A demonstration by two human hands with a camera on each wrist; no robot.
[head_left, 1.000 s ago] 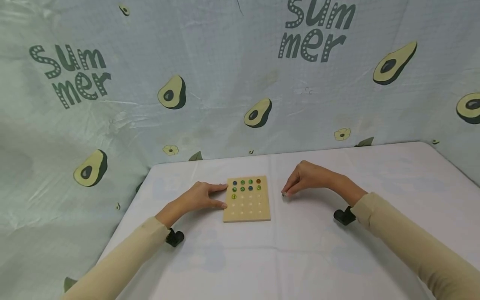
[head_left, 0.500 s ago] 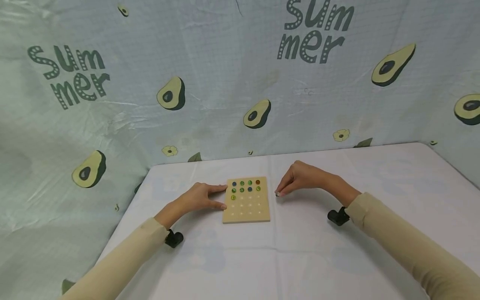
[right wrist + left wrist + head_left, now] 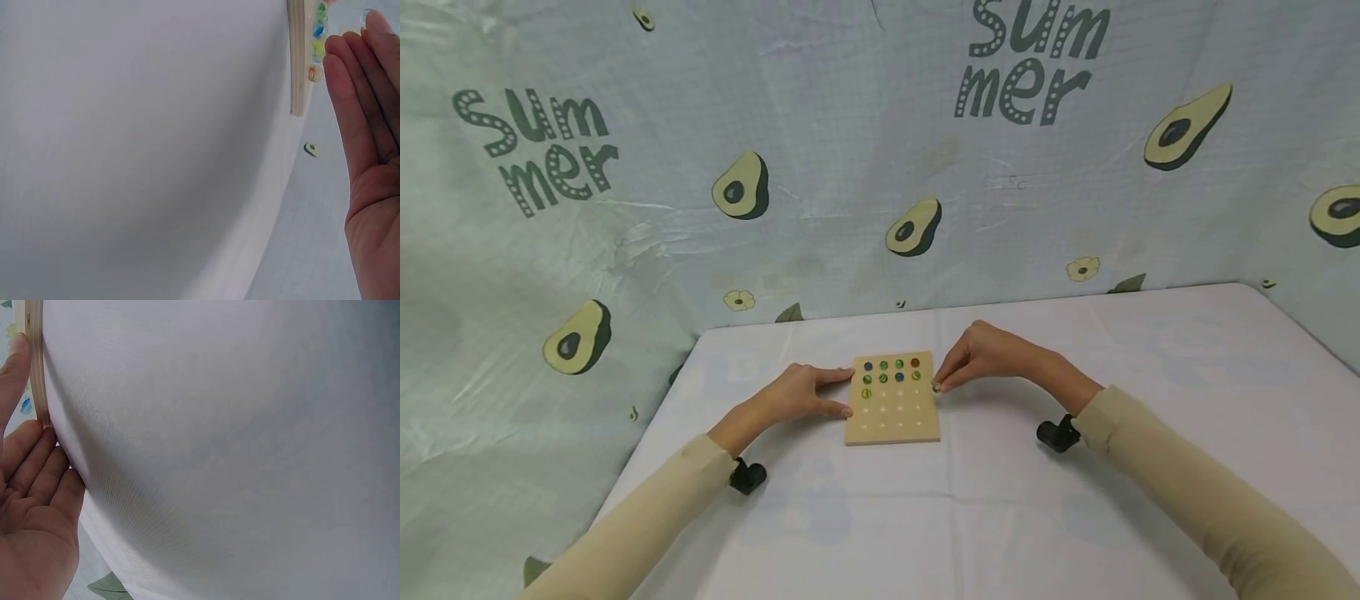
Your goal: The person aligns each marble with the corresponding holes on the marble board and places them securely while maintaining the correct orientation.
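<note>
A square wooden board [image 3: 891, 433] with rows of small hollows lies on the table. Glass marbles [image 3: 883, 378] in blue, green and orange fill its two far rows, and a yellow-green marble [image 3: 867, 393] sits at the left of the third. Thumb and fingers of my left hand [image 3: 793, 393] touch the board's left edge, spread apart; the left wrist view shows them against the wooden edge [image 3: 35, 369]. Between thumb and fingertips, my right hand [image 3: 988, 357] pinches a clear marble [image 3: 936, 387] at the board's right edge. In the right wrist view this marble [image 3: 364, 17] is partly hidden.
A white cloth [image 3: 880, 533] covers the table. Behind it hangs a pale sheet [image 3: 827, 250] printed with avocados and lettering. Each wrist wears a small black camera, one on the left [image 3: 748, 477] and one on the right [image 3: 1058, 434].
My right hand has moved left with the pinched marble, from the cloth beside the board to the board's right edge. The left hand and the board have stayed in place.
</note>
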